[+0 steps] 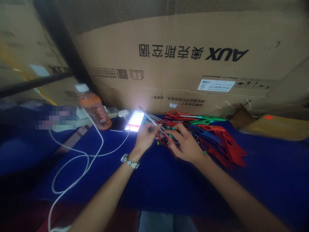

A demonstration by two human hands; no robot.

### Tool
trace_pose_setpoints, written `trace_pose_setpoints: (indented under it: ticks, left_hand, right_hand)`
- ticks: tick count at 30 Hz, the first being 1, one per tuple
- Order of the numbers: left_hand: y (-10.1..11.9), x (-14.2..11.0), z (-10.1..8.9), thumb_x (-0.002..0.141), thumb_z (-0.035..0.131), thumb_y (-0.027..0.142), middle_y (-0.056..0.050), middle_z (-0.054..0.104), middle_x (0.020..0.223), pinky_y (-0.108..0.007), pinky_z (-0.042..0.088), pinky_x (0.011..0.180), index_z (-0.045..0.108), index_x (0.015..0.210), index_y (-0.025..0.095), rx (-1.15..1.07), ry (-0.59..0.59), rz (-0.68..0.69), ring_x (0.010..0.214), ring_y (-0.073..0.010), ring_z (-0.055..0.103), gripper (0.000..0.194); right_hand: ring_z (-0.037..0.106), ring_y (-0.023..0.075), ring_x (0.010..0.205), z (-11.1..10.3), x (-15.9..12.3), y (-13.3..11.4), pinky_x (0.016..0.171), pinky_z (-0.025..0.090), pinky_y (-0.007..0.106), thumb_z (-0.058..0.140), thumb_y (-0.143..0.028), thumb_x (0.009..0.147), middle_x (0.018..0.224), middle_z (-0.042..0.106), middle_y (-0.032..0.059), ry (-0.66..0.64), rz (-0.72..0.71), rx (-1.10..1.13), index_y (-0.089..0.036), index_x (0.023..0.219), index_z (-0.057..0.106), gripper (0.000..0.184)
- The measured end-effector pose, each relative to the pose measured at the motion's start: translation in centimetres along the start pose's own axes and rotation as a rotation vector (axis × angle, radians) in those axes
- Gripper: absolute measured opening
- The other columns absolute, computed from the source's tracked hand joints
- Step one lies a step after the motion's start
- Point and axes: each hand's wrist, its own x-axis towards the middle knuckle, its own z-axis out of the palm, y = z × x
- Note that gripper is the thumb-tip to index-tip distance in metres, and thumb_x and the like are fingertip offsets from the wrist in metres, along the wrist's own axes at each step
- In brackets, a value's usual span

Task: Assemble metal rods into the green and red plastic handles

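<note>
My left hand point(145, 138), with a watch on its wrist, pinches a slim shiny metal rod point(151, 117) that slants up and to the left. My right hand point(184, 141) is beside it, thumb and fingers bent around the rod's lower end. What the right fingertips grip is too small and blurred to name. Below and between the hands shows a red piece with a loop-like edge point(172, 149). Just behind and right of my right hand lies a pile of red plastic-handled tools point(229, 145), with a green one point(205, 121) and a blue one point(207, 133) among them.
A lit phone point(135, 120) lies left of my hands. A bottle of orange-red drink point(95, 109), a white cable point(87, 155) and a power strip point(82, 120) are farther left. A large cardboard box point(169, 71) walls off the back of the blue table point(159, 183). A yellowish package point(277, 127) lies right.
</note>
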Motion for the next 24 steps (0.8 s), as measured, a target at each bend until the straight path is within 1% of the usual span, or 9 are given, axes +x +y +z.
trace_pose_setpoints:
  ticks: [3,6,9,11,14,17,19,22,24]
  left_hand:
    - [-0.2,0.1,0.1,0.07,0.082,0.052,0.0,0.064,0.062,-0.028,0.061,0.052,0.057,0.068,0.015,-0.046,-0.002,-0.042,0.053,-0.0166,0.07,0.044]
    - [-0.5,0.3,0.1,0.072,0.081,0.051,-0.002,0.065,0.067,-0.026,0.061,0.051,0.056,0.07,0.014,-0.072,0.009,-0.058,0.054,-0.0163,0.071,0.045]
    - [-0.7,0.3,0.1,0.073,0.08,0.051,-0.002,0.066,0.068,-0.026,0.062,0.053,0.056,0.07,0.014,-0.091,0.027,-0.036,0.055,-0.0156,0.071,0.045]
    - [-0.8,0.3,0.1,0.073,0.08,0.051,-0.001,0.065,0.067,-0.027,0.062,0.054,0.057,0.069,0.014,-0.098,0.04,-0.013,0.055,-0.0153,0.071,0.044]
    - [-0.8,0.2,0.2,0.073,0.079,0.051,-0.001,0.066,0.066,-0.027,0.062,0.055,0.058,0.07,0.014,-0.097,0.058,0.012,0.057,-0.0153,0.071,0.043]
    - [-0.8,0.1,0.4,0.075,0.077,0.052,-0.002,0.067,0.068,-0.027,0.062,0.056,0.06,0.072,0.014,-0.104,0.068,0.033,0.059,-0.0158,0.071,0.042]
    - [-0.9,0.1,0.6,0.074,0.077,0.053,-0.002,0.068,0.068,-0.028,0.063,0.057,0.061,0.073,0.014,-0.111,0.072,0.048,0.058,-0.0159,0.071,0.043]
    - [-1.0,0.0,0.9,0.073,0.077,0.054,-0.002,0.067,0.066,-0.028,0.062,0.056,0.062,0.071,0.013,-0.127,0.087,0.074,0.056,-0.015,0.069,0.043]
    - [-1.0,-0.1,1.0,0.072,0.078,0.053,-0.001,0.065,0.065,-0.026,0.061,0.055,0.062,0.07,0.013,-0.134,0.106,0.087,0.055,-0.0137,0.068,0.043]
  right_hand:
    - [0.064,0.0217,0.084,-0.1,-0.4,0.4,0.078,0.055,0.038,0.058,-0.019,0.086,0.092,0.061,0.0059,0.003,0.12,0.074,-0.023,0.114,0.055,0.028]
    - [0.06,0.0161,0.063,0.1,-0.1,0.6,0.062,0.052,0.03,0.067,-0.024,0.078,0.072,0.057,-0.0039,0.022,0.336,0.247,-0.025,0.105,0.047,0.034]
    - [0.059,0.0137,0.06,0.2,1.0,0.3,0.057,0.049,0.027,0.068,-0.023,0.075,0.073,0.058,-0.0045,0.019,0.424,0.413,-0.024,0.097,0.046,0.031]
    - [0.059,0.0134,0.063,0.1,1.7,-0.1,0.06,0.05,0.027,0.065,-0.021,0.076,0.076,0.059,-0.0025,0.019,0.393,0.428,-0.023,0.092,0.05,0.022]
    - [0.06,0.0149,0.069,0.1,1.9,-0.5,0.067,0.053,0.03,0.063,-0.02,0.077,0.084,0.058,0.0019,0.046,0.326,0.313,-0.021,0.088,0.059,0.011]
    - [0.065,0.0193,0.084,0.4,1.2,-0.3,0.076,0.055,0.033,0.064,-0.019,0.079,0.099,0.062,0.0076,0.074,0.284,0.188,-0.02,0.092,0.063,0.013]
    - [0.067,0.0213,0.09,0.6,0.7,0.0,0.083,0.055,0.035,0.063,-0.017,0.081,0.104,0.067,0.0081,0.08,0.26,0.129,-0.021,0.101,0.064,0.02]
    - [0.068,0.0226,0.083,0.8,0.4,0.0,0.084,0.055,0.037,0.062,-0.017,0.085,0.088,0.07,0.0048,0.083,0.223,0.021,-0.021,0.117,0.061,0.033]
    - [0.068,0.0238,0.079,0.8,0.5,-0.2,0.081,0.054,0.038,0.061,-0.019,0.088,0.081,0.07,0.0045,0.081,0.183,-0.053,-0.019,0.12,0.061,0.032]
